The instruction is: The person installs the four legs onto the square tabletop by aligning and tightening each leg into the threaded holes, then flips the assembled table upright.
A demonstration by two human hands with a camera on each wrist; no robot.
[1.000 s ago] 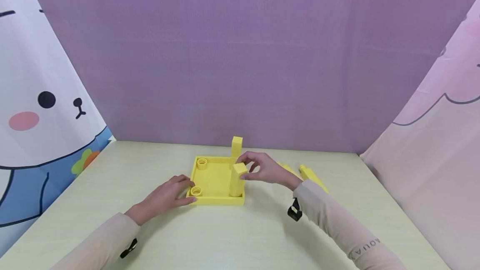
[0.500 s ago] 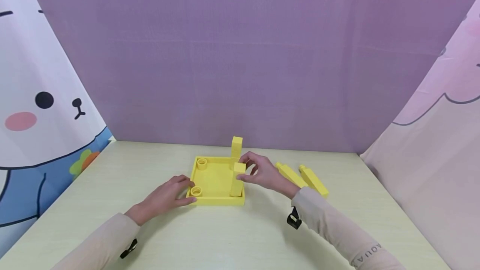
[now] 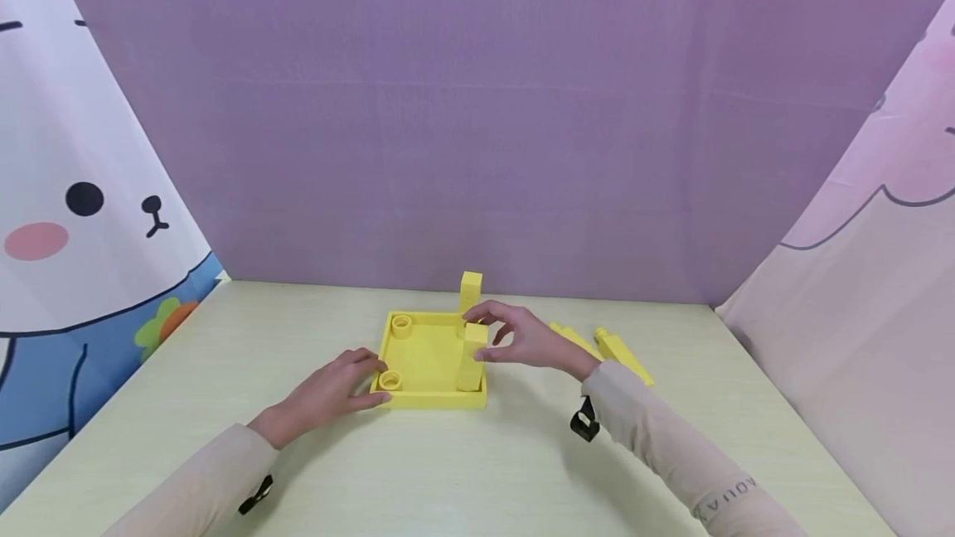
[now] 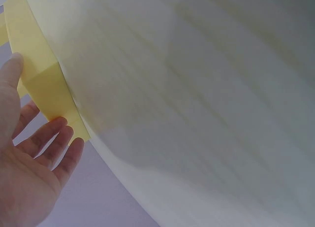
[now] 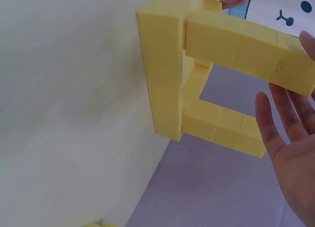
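The tray [image 3: 433, 400] and posts [image 3: 470, 367] are yellow, the backdrop [image 3: 477, 123] dusky purple

Head view, between four and five o'clock: lettering [image 3: 727, 498] on the right sleeve [image 3: 664, 446], inverted, reads AQUA, with a further character at its edge that cannot be made out. Right wrist view, toward two o'clock: a number [image 5: 279, 66], apparently 120, stands on the nearer yellow post [image 5: 248, 47]; toward three o'clock, faint marks [image 5: 248, 124] on the farther yellow post [image 5: 224, 127] are too small to read.

Purple backdrop [image 3: 477, 123]; pale tabletop [image 3: 448, 471]; cartoon-print side hangings [image 3: 112, 288].
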